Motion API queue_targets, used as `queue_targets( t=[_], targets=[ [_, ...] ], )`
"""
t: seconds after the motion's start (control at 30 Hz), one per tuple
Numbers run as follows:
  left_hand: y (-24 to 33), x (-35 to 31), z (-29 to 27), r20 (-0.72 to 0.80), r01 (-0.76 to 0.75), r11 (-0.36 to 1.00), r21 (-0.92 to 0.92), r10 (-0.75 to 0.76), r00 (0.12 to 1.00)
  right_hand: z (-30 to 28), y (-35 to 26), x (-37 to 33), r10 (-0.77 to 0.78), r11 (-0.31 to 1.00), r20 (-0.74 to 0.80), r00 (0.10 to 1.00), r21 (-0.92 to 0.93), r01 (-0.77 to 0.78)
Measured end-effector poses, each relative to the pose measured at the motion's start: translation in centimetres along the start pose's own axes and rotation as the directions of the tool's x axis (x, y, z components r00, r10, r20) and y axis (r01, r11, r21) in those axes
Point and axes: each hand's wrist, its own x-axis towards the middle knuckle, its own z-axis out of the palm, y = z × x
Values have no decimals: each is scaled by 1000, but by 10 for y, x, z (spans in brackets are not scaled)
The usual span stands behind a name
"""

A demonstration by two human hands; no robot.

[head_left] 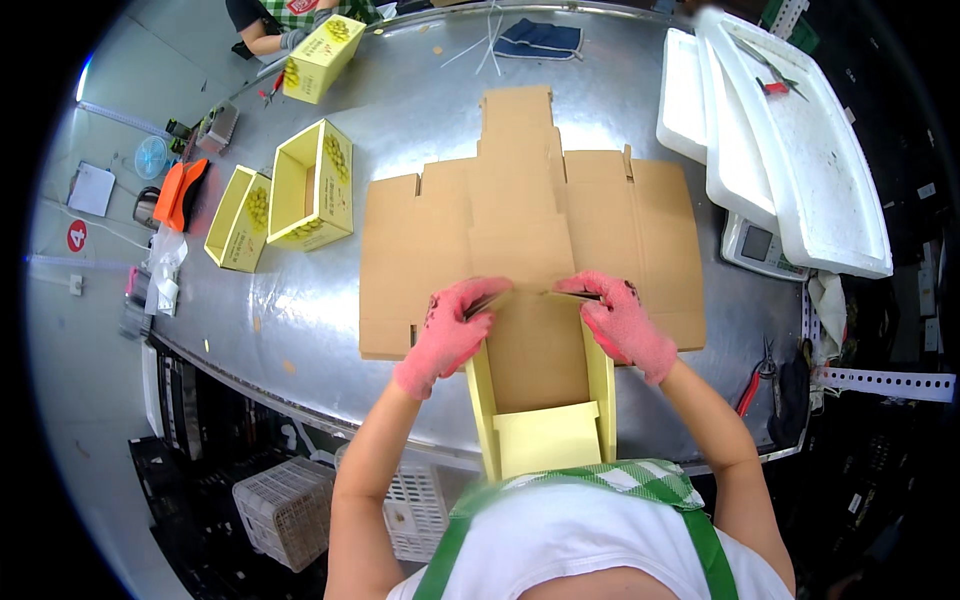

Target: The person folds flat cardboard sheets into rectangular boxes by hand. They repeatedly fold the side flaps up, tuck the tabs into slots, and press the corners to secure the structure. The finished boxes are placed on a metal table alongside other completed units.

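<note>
A partly folded cardboard box (540,370) lies in front of me, with a brown base and pale yellow side walls raised on both sides. Its yellow near end (547,440) stands close to my apron. My left hand (447,338), in a pink glove, pinches a small flap at the box's far left corner. On the far right corner my right hand (628,328), gloved alike, is closed on the matching flap. Beyond and beneath lie brown flat cardboard blanks (415,235), with notched edges and a long tongue pointing away from me.
Yellow boxes with printed grapes (325,215) stand at left. A co-worker's gloved hand (295,38) touches another yellow box (325,58). White foam trays (820,150) lean over a scale (762,246) at right, near red-handled pliers (752,385). A blue cloth (540,40) lies far back.
</note>
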Motion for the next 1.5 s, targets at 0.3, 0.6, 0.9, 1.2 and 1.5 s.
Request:
queue_targets(
  t=[0.3,0.6,0.9,1.2,1.5],
  targets=[
    [28,-9,13,147,-273,775,569,231,962,15,-6,7,0,981,184,983,-192,36],
    [-10,2,8,71,-154,894,422,136,988,36,-5,-18,-692,497,78,717,-670,552],
    [-18,3,7,18,-142,826,545,158,987,44,18,-92,-77,278,795,602,-563,778],
    [-17,8,5,9,-48,837,545,52,999,61,8,-77,359,423,843,401,-530,735],
    [-18,4,7,-62,-84,878,471,128,990,112,17,-85,587,408,661,468,-740,535]
  ],
)
